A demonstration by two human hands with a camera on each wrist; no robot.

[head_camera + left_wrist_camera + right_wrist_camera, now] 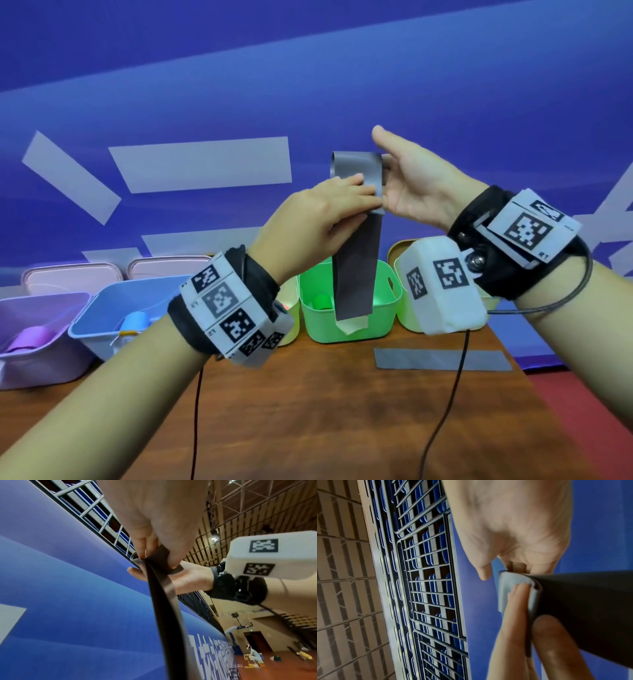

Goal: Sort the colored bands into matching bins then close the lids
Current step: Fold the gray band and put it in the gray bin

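Grey band point(356, 246) held up in the air over green bin point(346, 329), top end folded into a loop, tail hanging toward the bin; probably being rolled or folded compact before binning. No grey bin visible, so target unclear. Left hand point(318, 219) pinches the fold, thumb and fingers curled on it. Right hand point(421, 192) palm up, fingers point(513, 565) behind the loop top, seemingly gripping it. Both wrists raised above table point(342, 411).
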